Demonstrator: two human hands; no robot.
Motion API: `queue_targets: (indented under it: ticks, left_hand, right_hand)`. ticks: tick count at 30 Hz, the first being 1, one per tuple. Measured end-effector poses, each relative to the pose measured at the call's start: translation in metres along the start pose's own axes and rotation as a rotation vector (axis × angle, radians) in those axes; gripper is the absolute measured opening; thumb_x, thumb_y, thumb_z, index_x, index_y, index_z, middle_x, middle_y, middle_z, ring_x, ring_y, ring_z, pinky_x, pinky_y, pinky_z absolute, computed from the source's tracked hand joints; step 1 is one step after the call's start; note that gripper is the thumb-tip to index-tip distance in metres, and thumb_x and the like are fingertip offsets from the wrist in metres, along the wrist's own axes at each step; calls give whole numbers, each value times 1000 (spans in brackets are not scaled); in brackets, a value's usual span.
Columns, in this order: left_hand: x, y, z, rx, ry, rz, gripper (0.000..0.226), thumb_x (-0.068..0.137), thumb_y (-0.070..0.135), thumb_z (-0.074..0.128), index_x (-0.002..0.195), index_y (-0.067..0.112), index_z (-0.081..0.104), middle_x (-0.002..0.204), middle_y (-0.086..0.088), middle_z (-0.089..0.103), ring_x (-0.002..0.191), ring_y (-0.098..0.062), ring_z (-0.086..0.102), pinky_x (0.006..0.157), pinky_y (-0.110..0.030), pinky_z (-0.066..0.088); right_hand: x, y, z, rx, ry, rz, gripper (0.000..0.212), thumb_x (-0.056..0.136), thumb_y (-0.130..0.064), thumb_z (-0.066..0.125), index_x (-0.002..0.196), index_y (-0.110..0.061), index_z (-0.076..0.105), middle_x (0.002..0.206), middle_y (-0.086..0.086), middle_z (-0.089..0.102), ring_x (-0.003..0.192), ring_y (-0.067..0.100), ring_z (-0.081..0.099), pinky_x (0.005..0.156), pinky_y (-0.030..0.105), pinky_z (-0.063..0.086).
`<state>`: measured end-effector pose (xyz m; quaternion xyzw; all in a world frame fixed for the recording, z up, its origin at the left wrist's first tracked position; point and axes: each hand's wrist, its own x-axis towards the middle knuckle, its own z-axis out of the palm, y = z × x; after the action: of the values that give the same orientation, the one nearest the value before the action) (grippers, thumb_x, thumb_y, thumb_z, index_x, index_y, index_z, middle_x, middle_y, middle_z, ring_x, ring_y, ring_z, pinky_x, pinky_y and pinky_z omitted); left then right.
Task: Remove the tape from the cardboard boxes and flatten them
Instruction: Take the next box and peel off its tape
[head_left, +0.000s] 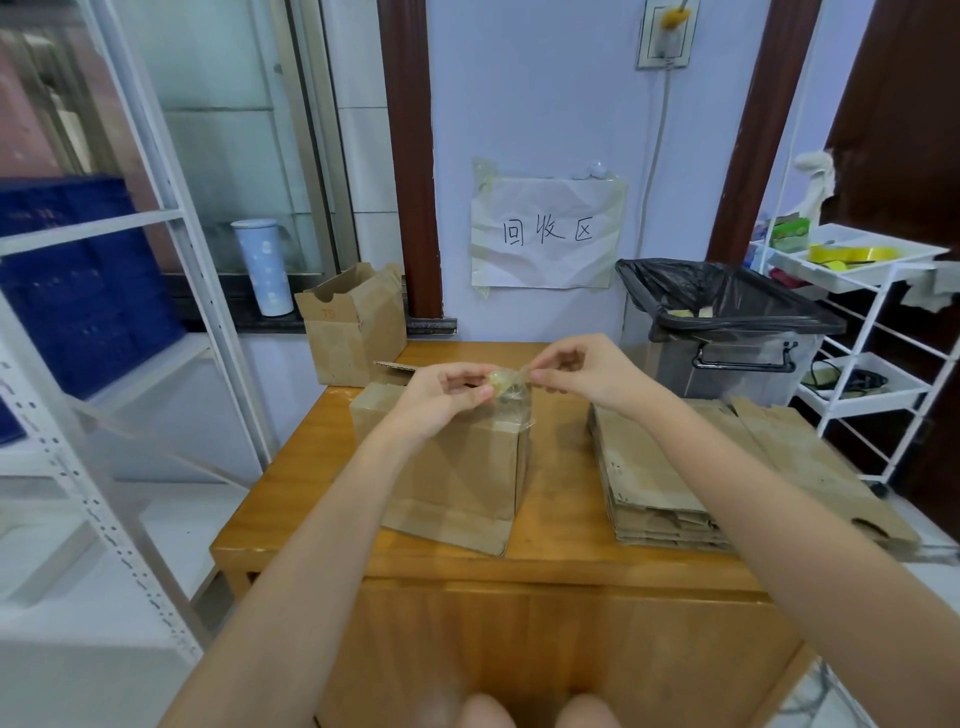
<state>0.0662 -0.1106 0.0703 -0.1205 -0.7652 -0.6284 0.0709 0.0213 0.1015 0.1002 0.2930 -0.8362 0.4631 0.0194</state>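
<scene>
Knees: two bare knees (540, 712) show at the bottom of the view, below the near edge of the table (566, 499).
Tape, handling: the clear tape (506, 387) is light, limp and sticky, I judge; it will cling to itself and to my skin, so it is best taken by its loose ends and pulled slow and low along the cardboard.
Tape, look: glossy, see-through, yellowish where it is wadded; a strip runs from my fingers down onto the top right corner of the box.
Left hand: my left hand (447, 395) has its fingers curled, thumb and forefinger pinching the wadded end of the tape.
Right hand: my right hand (587, 371) pinches the other end, fingers curled in, just beside the left.
Box, place: the cardboard box (457, 467) stands in the middle of the table, toward the left edge, under both hands.
Box, handling: light and fairly stiff, I would say, but it creases easily; hold it by the corner edges to flatten it.
Flattened stack: flattened boxes (670, 478) lie piled along the right edge of the table, apart from the box.
Waiting box: another open box (353, 327) sits beyond the far left corner.
Bin: a bin with a black liner (727, 312) stands past the far right corner; tape scraps lie inside.
Sign: a paper sign (548, 231) is taped to the wall behind.
</scene>
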Motion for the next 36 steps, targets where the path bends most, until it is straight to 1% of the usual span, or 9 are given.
queue_targets:
  ticks: [4,10,14,17,19,23,27,31,36]
  left_hand:
    - [0,0,-1,-4,-20,11,28,85,-1,66,109,14,67,104,-8,69,91,-11,65,83,-15,51]
    - [3,-4,-1,-16,12,37,23,80,-3,70,95,14,65,82,4,72,80,-7,64,76,-17,51]
    - [2,-4,2,-1,75,63,19,77,-2,74,87,13,68,91,1,68,79,-1,63,76,-15,50]
    - [3,-5,0,27,59,79,19,76,1,75,86,16,69,113,3,61,97,3,61,87,-15,47]
    - [4,-7,-3,57,22,90,21,77,3,75,93,14,66,126,6,57,108,3,58,95,-15,44]
    - [4,-7,-3,35,11,79,44,78,5,75,116,11,55,127,5,60,112,1,58,98,-17,43]
    - [4,-6,-1,19,30,59,50,80,5,73,126,14,54,111,5,67,102,1,63,96,-16,46]
    - [3,-6,3,28,80,81,39,81,2,71,117,12,62,99,-2,67,91,-4,64,92,-21,50]
    - [3,-6,4,11,148,69,17,80,-3,71,97,3,68,86,1,67,73,4,64,73,-13,51]
  right_hand:
    - [6,-3,9,-25,41,-18,13,83,-17,74,78,-29,70,73,-12,69,68,2,60,75,21,51]
    - [12,-8,25,-4,17,-65,8,81,-13,75,89,-15,72,77,-7,68,66,-7,58,69,9,47]
    - [10,-5,26,70,51,-53,23,80,-10,75,101,-12,67,89,-3,65,73,1,59,69,8,45]
    - [10,1,27,63,112,-13,26,78,-10,77,99,-14,62,99,-5,62,75,7,56,67,7,45]
    - [10,3,30,39,163,-10,25,76,-11,79,89,-12,58,89,-4,59,70,7,52,65,10,43]
    - [11,1,34,7,118,-42,21,80,0,71,73,-16,59,72,-5,58,63,2,51,63,13,43]
    - [6,-3,33,131,57,-55,10,86,-3,66,90,-12,65,85,-5,65,77,0,61,78,13,48]
    - [-1,-2,29,205,-1,-48,12,90,-7,63,93,-16,69,89,-5,70,84,2,65,85,22,52]
    - [-5,-2,26,229,-42,-58,22,81,-5,73,95,-19,66,93,-6,69,86,1,66,84,19,51]
